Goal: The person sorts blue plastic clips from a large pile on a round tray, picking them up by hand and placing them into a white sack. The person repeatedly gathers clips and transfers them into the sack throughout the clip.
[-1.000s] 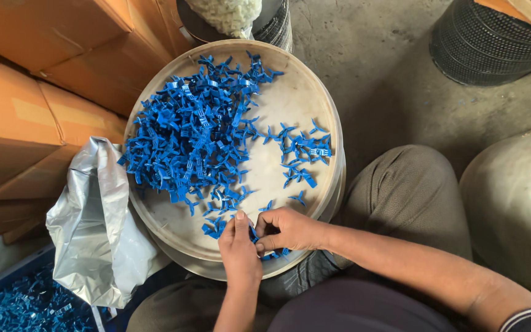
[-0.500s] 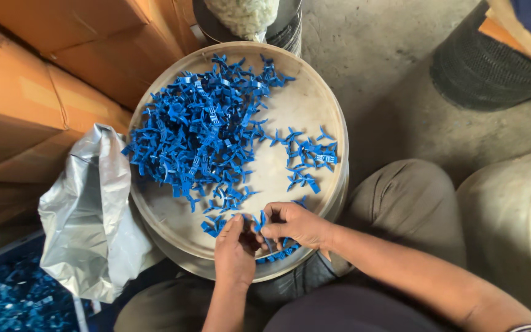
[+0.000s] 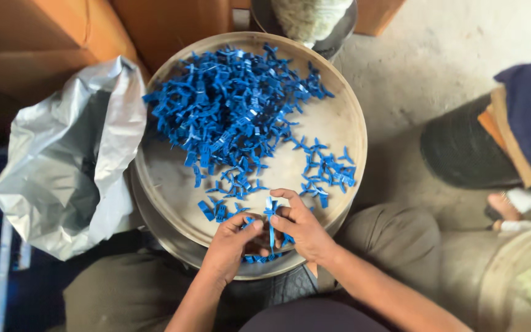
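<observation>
Both hands meet at the near edge of a wide, round, pale metal tray [image 3: 173,190] that sits between the person's knees. The right hand [image 3: 302,227] pinches a small blue plastic winged piece [image 3: 271,212] upright between thumb and forefinger, its narrow stem pointing down towards the rim. The left hand [image 3: 232,243] is curled close, fingertips touching the same piece from the other side, so both hands are narrowed on it rather than spread.

A dense heap of the same blue plastic pieces [image 3: 228,107] fills the far left part of the tray, reaching almost to the far rim. A smaller, looser cluster of blue pieces [image 3: 327,172] lies near the right edge, and a few scattered blue pieces [image 3: 216,209] lie just beyond the hands. Judging by this, only a small share has been handled and set apart; the big heap looks untouched, so most of the work seems left.

A crumpled silver plastic bag [image 3: 69,166] leans against the tray's left edge, its mouth open. Beyond the far rim stands a dark round tub holding something pale and fluffy [image 3: 308,18]. A dark ribbed bin [image 3: 462,154] stands on the concrete floor [image 3: 437,55] to the right.
</observation>
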